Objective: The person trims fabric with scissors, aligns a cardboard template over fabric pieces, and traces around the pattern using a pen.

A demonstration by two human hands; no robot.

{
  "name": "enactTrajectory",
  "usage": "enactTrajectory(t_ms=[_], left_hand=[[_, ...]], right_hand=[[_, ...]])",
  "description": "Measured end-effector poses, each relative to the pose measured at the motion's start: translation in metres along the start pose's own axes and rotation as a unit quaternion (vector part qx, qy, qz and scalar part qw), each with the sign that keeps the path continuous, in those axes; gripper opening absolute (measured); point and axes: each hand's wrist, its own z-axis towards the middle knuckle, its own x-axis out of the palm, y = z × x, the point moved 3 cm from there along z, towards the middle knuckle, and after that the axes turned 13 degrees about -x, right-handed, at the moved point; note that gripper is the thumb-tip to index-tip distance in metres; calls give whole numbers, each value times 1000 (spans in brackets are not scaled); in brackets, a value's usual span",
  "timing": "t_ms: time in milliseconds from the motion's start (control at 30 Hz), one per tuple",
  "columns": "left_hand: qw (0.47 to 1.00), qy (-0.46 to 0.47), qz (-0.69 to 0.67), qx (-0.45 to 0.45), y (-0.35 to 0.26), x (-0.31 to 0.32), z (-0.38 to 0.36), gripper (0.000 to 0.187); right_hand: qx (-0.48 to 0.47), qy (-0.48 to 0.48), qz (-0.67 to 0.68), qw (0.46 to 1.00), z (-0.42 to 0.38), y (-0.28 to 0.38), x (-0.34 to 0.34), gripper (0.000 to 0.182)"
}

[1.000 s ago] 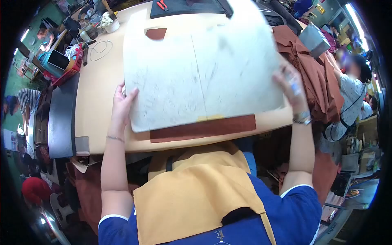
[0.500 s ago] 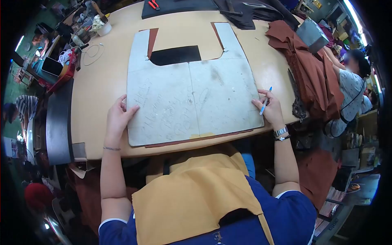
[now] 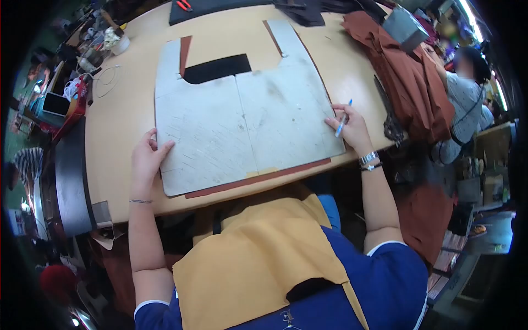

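A large whitish, U-shaped cardboard template [image 3: 209,126] with handwriting and smudges lies on the table. Reddish-brown leather [image 3: 264,177] shows from under its near edge and along its two arms. My left hand [image 3: 147,157] grips the template's left edge, thumb on top and fingers at the side. At the right edge, my right hand [image 3: 352,127] has its thumb on the template and a blue-and-white pen [image 3: 343,119] between its fingers. A black rectangular piece [image 3: 217,69] shows in the template's cut-out.
On the beige table [image 3: 124,126] lie red-handled pliers [image 3: 184,5] and dark material at the far side. Brown leather [image 3: 407,93] under a grey metal block [image 3: 405,27] drapes over the right edge, near a co-worker [image 3: 467,99]. A red basket [image 3: 74,118] stands left.
The whole view has shifted and turned slightly, so the table and template appear further left. Both hands stay at the template's edges. A little more brown leather shows along the near edge.
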Motion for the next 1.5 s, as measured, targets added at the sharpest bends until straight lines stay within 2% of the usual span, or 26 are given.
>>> enactTrajectory(t_ms=[100, 133, 200, 300, 333, 433, 533, 567, 600, 633, 700, 767, 967, 1200, 1300, 1400, 1467, 1500], left_hand=[[998, -15, 66, 18, 5, -1, 8, 63], [996, -19, 89, 25, 7, -2, 10, 62], [999, 9, 25, 18, 17, -1, 18, 57], [996, 38, -82, 22, 22, 3, 18, 48], [993, 39, -104, 28, 26, 2, 21, 47], [991, 44, -123, 32, 31, 1, 22, 45], [994, 38, -98, 39, 24, 2, 19, 45], [995, 28, -83, 37, 26, 0, 19, 45], [996, 21, -77, 41, 31, 1, 21, 47], [996, 11, -71, 45, 35, 1, 25, 48], [998, 14, -38, 41, 32, -1, 23, 50], [997, 19, -65, 42, 27, -1, 18, 46], [999, 4, -44, 9, 28, -2, 17, 47], [999, 8, -34, 24, 31, -1, 19, 48], [999, -9, -6, 52, 31, -4, 26, 45], [994, -38, 57, 89, -3, -3, 24, 42], [986, -72, 87, 119, -37, -2, 19, 41], [981, -49, 85, 167, -50, 8, 25, 41]], right_hand=[[-32, 42, -118, 992, 3, 3, -4, 37], [-35, 17, -54, 998, 4, -6, -4, 35], [-47, -34, 74, 996, 5, -27, -2, 32], [28, -99, 220, 970, -3, -23, -12, 27], [26, -95, 225, 969, -3, -26, -14, 25], [-17, -64, 185, 980, -3, -30, -5, 28], [-17, -76, 127, 989, -5, -14, 2, 31], [-69, -69, 26, 995, -5, -14, 0, 34], [-32, -58, 33, 997, -4, -15, 1, 36], [-44, -58, -6, 997, -4, -14, -1, 36], [-55, -66, 44, 995, -3, -24, 1, 35], [-51, -63, 85, 993, -1, -27, 1, 32], [-52, -54, 85, 994, 1, -31, 0, 30], [-54, -62, 99, 992, 1, -32, 0, 29], [21, -32, 101, 994, 1, -18, -5, 26], [18, -110, 163, 980, 7, -5, -11, 35], [2, -122, 243, 962, 18, 4, -8, 50], [-2, -129, 235, 963, 24, 12, -3, 57]])
